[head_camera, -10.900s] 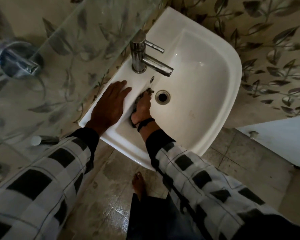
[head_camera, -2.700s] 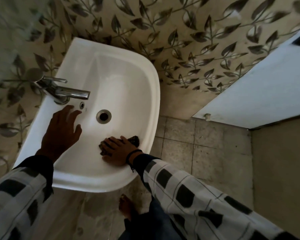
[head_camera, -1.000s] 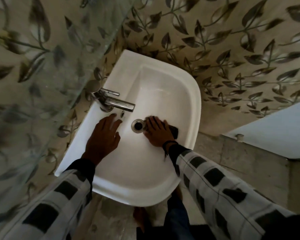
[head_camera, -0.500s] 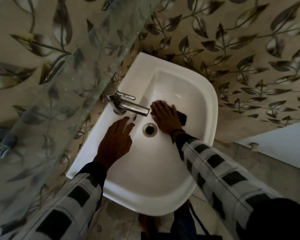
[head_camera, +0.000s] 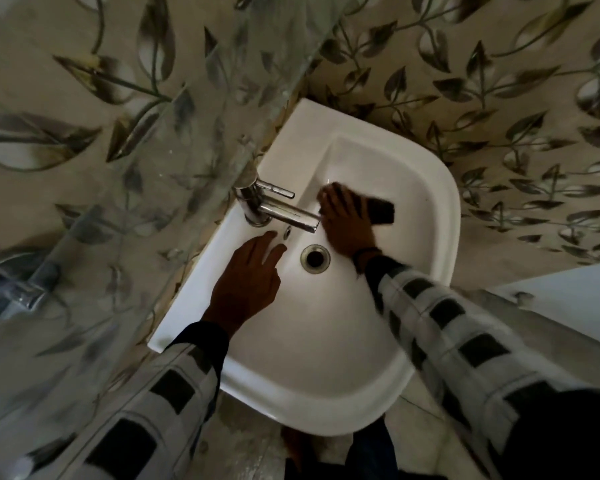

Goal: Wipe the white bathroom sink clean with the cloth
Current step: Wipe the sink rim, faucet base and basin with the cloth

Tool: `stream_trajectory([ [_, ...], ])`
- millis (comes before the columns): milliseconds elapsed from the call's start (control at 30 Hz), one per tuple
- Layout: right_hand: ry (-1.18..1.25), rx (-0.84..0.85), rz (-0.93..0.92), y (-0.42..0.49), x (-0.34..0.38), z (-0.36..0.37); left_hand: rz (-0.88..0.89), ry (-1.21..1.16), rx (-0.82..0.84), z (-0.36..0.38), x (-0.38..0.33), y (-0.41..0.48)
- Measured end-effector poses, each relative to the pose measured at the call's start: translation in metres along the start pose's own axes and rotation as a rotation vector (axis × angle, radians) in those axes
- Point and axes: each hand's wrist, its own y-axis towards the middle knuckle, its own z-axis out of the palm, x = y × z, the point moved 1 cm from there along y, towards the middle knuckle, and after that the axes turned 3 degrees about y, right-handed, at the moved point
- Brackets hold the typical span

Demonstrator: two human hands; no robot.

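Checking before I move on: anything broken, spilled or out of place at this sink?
Nothing stands out. The sink looks intact, the tap stands upright, and the right hand presses the dark cloth flat inside it.

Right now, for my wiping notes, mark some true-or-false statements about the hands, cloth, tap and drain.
1. The right hand presses the dark cloth inside the white ceramic sink. True.
2. The left hand grips the chrome tap. False: it rests flat on the sink, apart from the tap.
3. The cloth covers the round metal drain. False: the drain lies bare between the hands.
4. The tap's spout reaches over the basin. True.
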Motion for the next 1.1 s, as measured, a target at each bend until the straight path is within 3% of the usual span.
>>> stream_trajectory([
  [67,-0.021,-0.002,-0.107,-0.021,0.013,0.011,0.006,0.006,-0.017,0.000,0.000,0.000],
  [133,-0.075,0.109,-0.369,-0.014,-0.017,0.006,0.010,0.004,-0.014,0.000,0.000,0.001],
  [200,-0.239,0.149,-0.503,0.014,-0.055,-0.016,0.000,0.006,-0.020,0.000,-0.001,0.001],
  [333,-0.196,-0.089,-0.319,0.047,-0.068,-0.041,-0.005,0.000,-0.021,0.000,-0.001,0.001],
  [400,-0.038,-0.079,-0.126,0.028,-0.034,-0.023,0.000,0.006,-0.009,0.001,-0.001,0.000],
  [433,-0.033,-0.073,-0.118,0.012,-0.018,-0.008,-0.003,0.004,-0.004,0.001,0.000,0.000],
  [567,-0.188,0.111,-0.484,0.018,-0.049,-0.008,-0.006,-0.002,0.005,0.000,0.001,0.001],
  [700,-0.236,0.011,-0.524,0.061,-0.092,-0.049,-0.007,-0.014,0.011,0.001,0.001,0.001],
  [900,-0.126,-0.196,-0.194,0.050,-0.064,-0.043,0.003,-0.012,-0.012,0.000,0.001,0.002],
  [1100,0.023,-0.127,0.119,0.043,-0.043,-0.041,0.001,-0.020,-0.032,-0.001,0.000,0.002],
])
